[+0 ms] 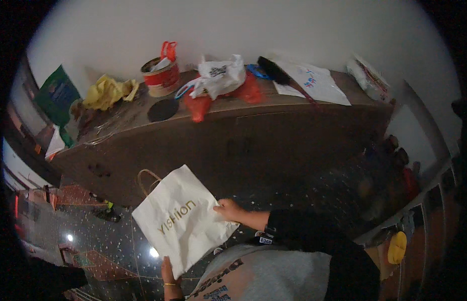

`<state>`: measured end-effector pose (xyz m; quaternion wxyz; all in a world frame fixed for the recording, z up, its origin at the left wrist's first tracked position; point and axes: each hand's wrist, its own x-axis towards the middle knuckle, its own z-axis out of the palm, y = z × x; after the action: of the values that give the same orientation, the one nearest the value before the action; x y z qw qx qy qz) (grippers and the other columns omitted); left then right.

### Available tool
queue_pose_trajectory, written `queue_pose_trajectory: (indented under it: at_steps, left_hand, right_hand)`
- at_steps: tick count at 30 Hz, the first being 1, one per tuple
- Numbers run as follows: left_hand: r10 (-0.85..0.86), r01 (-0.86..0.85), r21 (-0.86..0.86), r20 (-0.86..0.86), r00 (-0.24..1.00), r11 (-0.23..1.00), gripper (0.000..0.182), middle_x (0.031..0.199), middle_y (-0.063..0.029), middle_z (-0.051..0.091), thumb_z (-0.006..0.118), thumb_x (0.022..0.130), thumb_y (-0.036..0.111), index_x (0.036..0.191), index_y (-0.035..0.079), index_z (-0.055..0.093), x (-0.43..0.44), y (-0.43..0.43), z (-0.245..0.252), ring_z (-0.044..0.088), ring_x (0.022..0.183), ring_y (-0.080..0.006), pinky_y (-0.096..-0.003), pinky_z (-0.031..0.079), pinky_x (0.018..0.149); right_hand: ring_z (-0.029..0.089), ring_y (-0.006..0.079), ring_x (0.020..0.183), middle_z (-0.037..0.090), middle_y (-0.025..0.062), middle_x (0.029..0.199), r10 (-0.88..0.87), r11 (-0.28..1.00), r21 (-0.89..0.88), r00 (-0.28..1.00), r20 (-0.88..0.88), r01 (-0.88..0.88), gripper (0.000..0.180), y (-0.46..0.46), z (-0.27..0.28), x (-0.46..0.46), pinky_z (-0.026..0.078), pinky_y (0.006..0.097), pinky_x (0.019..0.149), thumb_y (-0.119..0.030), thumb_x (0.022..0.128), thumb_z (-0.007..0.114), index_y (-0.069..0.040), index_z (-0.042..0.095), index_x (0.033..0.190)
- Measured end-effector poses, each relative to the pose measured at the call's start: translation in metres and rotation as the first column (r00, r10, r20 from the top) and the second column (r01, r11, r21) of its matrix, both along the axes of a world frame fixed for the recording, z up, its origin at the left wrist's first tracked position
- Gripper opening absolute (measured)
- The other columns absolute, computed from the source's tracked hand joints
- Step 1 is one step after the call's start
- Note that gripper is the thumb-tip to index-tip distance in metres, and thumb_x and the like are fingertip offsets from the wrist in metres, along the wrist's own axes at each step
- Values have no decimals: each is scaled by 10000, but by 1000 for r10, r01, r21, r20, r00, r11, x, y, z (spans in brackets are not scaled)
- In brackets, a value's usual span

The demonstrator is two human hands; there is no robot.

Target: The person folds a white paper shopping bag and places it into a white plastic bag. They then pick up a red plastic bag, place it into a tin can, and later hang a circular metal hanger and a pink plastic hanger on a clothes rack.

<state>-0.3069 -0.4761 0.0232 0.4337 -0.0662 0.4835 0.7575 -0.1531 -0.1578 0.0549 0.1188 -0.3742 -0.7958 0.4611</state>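
Observation:
A white paper shopping bag with gold lettering is held flat and tilted in front of me. My right hand grips its right edge, thumb on the front face. At the bottom corner my left hand holds the bag, with its fingers partly hidden behind the paper. A twisted cord handle loops out from the upper left edge. The bag's back and whatever it may contain are hidden. Beyond it stands a dark wooden cabinet, apart from the bag.
On the cabinet top lie a yellow plastic bag, red tub, white plastic bag, red plastic bag, black-bristled brush and flat white bag. A green bag is at the left end. Speckled floor lies below.

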Motion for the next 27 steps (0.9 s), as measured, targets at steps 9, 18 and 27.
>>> queue_pose_trajectory:
  at_steps: [9,18,27]
  left_hand:
    - [-521,230,-468,-786,333,853,409,1084,-172,585,557,770,47,1170,3,489,-62,-31,21,589,939,-322,-380,492,778]
    - [-250,39,-349,-582,774,936,353,1100,-159,573,519,822,66,1170,4,519,10,-32,28,583,936,-297,-378,499,758]
    - [202,-205,-148,-35,979,968,439,1115,-102,567,467,874,312,1196,15,491,100,4,11,559,942,-232,-340,463,786]
  right_hand:
    - [565,125,710,601,59,761,-399,916,-122,843,-361,382,136,27,135,68,464,288,660,-155,862,538,-32,582,823]
    - [540,286,868,552,144,910,-537,203,878,799,-270,433,310,233,257,180,432,375,731,-241,814,591,-14,510,1010]
    - [503,117,555,537,46,675,-428,877,27,806,-409,480,271,282,211,123,391,266,462,-226,845,552,-4,491,988]
